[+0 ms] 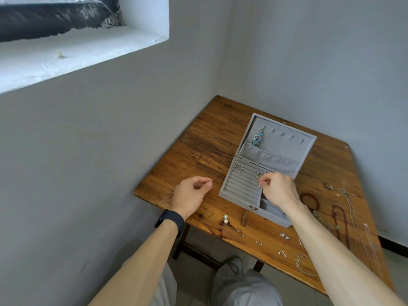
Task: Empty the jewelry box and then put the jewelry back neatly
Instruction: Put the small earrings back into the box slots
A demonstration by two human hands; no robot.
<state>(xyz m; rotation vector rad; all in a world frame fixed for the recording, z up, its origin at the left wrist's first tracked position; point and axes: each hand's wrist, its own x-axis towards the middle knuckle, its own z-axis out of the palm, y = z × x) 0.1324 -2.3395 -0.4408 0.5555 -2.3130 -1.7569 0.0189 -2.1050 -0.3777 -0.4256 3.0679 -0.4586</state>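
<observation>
Fingers (265, 179) of the right hand (279, 188) pinch a small silver earring (258, 185) over the slotted rows of the open grey velvet jewelry box (223, 188) on the wooden table (209, 146); the left hand (192, 193) rests loosely curled, seemingly empty, beside it. So slight a pinch may let the earring slip or seat crookedly

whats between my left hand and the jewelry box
Nothing but bare table. In the head view the left hand rests just left of the jewelry box, with only wood between them.
</observation>
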